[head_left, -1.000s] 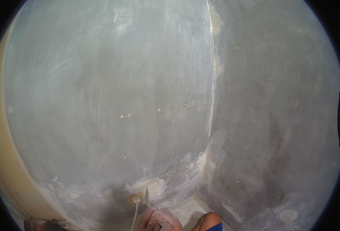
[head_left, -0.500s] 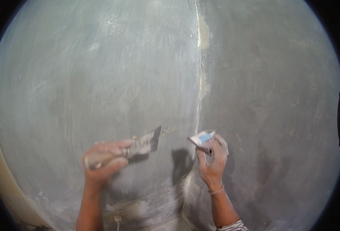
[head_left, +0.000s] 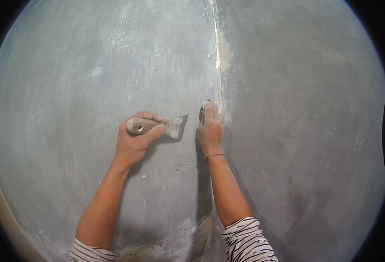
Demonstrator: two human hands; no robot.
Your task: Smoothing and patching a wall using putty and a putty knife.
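My left hand (head_left: 140,135) is closed around the worn wooden handle of a putty knife (head_left: 176,127). Its plaster-smeared blade points right and is at or close to the grey left wall (head_left: 92,96). My right hand (head_left: 210,131) presses flat-fingered on that wall, just left of the inside corner (head_left: 220,83). Under its fingers is a small folded piece, seemingly sandpaper (head_left: 205,105), of which only a pale edge shows; the hand covers the rest.
Rough cream and white filler (head_left: 223,50) runs up the corner. The darker right wall (head_left: 297,109) fills the right side. Small chipped marks (head_left: 184,167) dot the left wall below the knife. Rough, patchy plaster (head_left: 179,240) lies low near the corner.
Both hands have moved up the wall. My right hand has shifted left and now presses the folded sandpaper against the wall; earlier its white and blue face showed. The putty knife stays in my left hand.
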